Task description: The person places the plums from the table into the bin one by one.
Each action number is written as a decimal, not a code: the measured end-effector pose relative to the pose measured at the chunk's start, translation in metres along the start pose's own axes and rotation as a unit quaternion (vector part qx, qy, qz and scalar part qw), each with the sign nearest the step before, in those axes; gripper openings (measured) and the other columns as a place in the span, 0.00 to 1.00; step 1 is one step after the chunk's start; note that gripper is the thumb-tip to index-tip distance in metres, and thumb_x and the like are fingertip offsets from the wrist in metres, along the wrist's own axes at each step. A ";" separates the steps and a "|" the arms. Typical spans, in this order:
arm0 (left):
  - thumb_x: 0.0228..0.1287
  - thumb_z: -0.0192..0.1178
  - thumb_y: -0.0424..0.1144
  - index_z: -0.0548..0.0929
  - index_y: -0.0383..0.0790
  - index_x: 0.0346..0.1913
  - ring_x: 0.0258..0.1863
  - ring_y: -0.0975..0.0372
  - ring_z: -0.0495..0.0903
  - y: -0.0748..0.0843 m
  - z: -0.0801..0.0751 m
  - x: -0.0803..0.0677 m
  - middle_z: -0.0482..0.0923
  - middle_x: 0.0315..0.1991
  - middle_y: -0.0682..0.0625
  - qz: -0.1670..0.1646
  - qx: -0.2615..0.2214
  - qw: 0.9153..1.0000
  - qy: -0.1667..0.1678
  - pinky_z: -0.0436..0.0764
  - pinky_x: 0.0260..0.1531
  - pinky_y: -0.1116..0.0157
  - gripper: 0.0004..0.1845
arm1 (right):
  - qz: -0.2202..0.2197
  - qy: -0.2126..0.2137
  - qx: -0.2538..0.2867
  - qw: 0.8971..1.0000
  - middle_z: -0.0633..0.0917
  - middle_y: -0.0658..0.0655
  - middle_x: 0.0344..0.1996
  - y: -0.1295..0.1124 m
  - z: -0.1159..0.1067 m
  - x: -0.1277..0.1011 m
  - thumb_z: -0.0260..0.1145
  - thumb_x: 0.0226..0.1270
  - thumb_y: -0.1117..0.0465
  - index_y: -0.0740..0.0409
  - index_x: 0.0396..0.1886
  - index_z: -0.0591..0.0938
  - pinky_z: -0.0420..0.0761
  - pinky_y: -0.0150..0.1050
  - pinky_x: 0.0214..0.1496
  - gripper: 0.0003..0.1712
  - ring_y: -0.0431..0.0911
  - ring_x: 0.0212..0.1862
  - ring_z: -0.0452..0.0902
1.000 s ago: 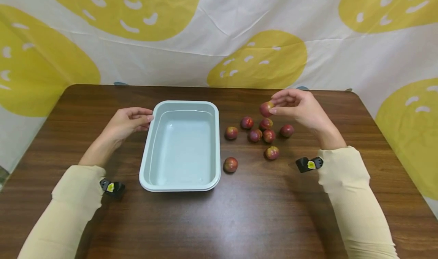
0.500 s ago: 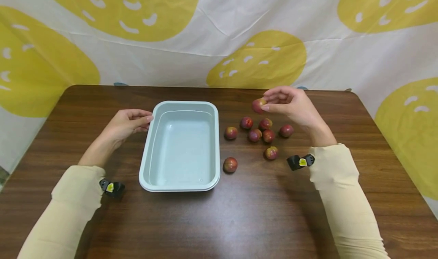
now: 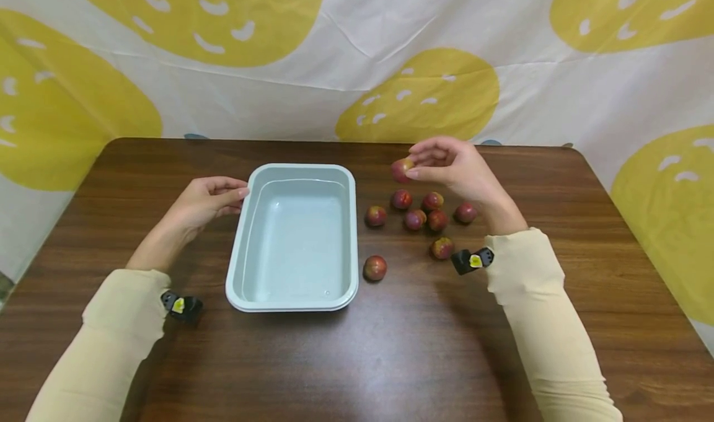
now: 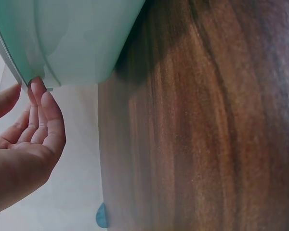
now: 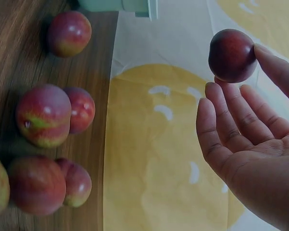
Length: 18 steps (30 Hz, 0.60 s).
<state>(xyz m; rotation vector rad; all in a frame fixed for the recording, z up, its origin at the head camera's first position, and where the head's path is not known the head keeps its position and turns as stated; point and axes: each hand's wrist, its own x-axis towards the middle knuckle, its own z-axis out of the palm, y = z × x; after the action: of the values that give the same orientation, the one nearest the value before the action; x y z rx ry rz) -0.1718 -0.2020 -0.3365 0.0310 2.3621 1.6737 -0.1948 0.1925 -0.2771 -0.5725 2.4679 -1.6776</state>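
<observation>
My right hand [image 3: 454, 169] pinches a red plum [image 3: 402, 170] between thumb and fingertips, raised above the table's far side. In the right wrist view the held plum [image 5: 232, 56] looks dark red and round. A pale blue-green plastic basin [image 3: 301, 242] stands left of the plums, with nothing inside it. My left hand [image 3: 201, 205] holds the basin's left rim near its far corner. The left wrist view shows thumb and fingertips on either side of that rim, under the basin's edge [image 4: 82, 43].
Several plums [image 3: 414, 220] lie loosely grouped on the brown wooden table [image 3: 413, 347] right of the basin. A single plum [image 3: 375, 268] sits nearer, close by the basin's right side. Behind the table hangs a white cloth [image 3: 268, 100] with yellow shapes.
My right hand has moved left toward the basin with the plum, passing above the far side of the group. The left hand and basin have stayed in place.
</observation>
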 end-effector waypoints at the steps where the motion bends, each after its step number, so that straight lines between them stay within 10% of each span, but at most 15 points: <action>1: 0.63 0.57 0.40 0.71 0.24 0.53 0.33 0.65 0.80 0.000 0.000 0.000 0.77 0.40 0.44 -0.001 -0.001 1.000 0.001 0.80 0.39 0.67 0.23 | -0.005 -0.002 0.001 1.000 0.84 0.52 0.34 0.000 0.002 0.001 0.69 0.54 0.65 0.67 0.44 0.77 0.78 0.34 0.42 0.18 0.44 0.40 0.79; 18: 0.63 0.57 0.38 0.71 0.21 0.52 0.31 0.65 0.79 -0.002 -0.001 0.002 0.78 0.34 0.52 0.010 -0.027 1.000 0.000 0.80 0.37 0.68 0.22 | -0.013 -0.035 0.044 0.998 0.83 0.56 0.35 -0.024 0.040 0.019 0.69 0.52 0.70 0.68 0.44 0.76 0.78 0.36 0.42 0.18 0.46 0.40 0.79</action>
<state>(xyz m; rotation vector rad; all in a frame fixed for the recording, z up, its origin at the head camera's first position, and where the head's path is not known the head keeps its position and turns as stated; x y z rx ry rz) -0.1741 -0.2037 -0.3385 0.0438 2.3237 1.7447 -0.1950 0.1425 -0.2687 -0.6433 2.3350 -1.7353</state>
